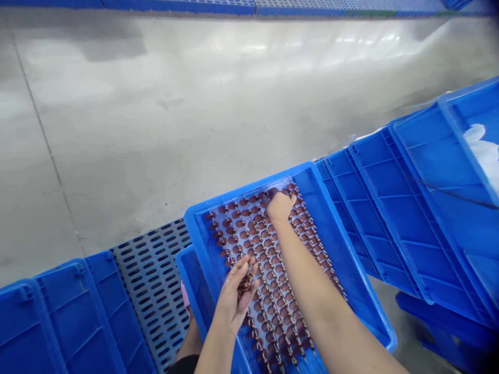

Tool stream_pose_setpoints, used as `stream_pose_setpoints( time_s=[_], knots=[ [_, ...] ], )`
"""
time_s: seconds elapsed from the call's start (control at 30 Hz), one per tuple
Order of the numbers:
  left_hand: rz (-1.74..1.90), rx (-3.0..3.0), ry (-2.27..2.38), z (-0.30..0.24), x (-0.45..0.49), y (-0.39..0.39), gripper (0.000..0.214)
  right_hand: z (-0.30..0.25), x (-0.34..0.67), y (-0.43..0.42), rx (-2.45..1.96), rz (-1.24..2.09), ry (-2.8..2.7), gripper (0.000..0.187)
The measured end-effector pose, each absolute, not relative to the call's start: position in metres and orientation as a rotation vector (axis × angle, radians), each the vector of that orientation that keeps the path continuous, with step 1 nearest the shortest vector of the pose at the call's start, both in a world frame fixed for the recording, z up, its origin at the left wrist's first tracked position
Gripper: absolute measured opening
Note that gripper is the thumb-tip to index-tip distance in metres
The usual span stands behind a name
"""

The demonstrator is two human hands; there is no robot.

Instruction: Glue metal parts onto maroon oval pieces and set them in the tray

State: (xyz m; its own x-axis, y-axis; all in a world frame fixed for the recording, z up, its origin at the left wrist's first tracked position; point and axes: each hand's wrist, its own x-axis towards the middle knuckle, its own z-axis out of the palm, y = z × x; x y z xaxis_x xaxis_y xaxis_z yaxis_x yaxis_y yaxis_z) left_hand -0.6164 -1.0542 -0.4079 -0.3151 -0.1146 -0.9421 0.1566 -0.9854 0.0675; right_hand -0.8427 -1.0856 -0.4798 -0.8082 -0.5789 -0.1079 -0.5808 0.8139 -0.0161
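A blue plastic tray [249, 185] sits in the middle of the view, tilted toward me. It holds close rows of small brown disc components [268, 296] on thin wire leads. My left hand [236, 293] hangs over the near part of the tray, its fingers curled around a bunched cluster of these components. At the tray's far end, my right hand [278, 205] rests on the rows with its fingers bent downward. My right forearm lies across the tray. Whether those fingers pinch anything is hidden.
Several blue trays [390, 218] lean in a row to the right, and more [70, 317] lie to the left. A grey perforated plastic pallet [152, 291] lies between them and the middle tray. A white plastic sheet [483, 150] shows at the right, above a concrete floor [195, 119].
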Motion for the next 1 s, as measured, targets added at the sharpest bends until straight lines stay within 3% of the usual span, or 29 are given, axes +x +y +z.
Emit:
stream_pose_setpoints(
  time_s=[0.6,1.0],
  knots=[
    [-2.466,1.65,0.013,-0.408,-0.615,-1.052,0.028,-0.449,-0.882,-1.019,-0.948,-0.023,2.846,0.022],
    [-2.434,1.693,0.023,-0.409,-0.617,-1.049,0.028,-0.461,-0.888,-1.042,-1.177,0.098,2.635,0.024]
  ],
)
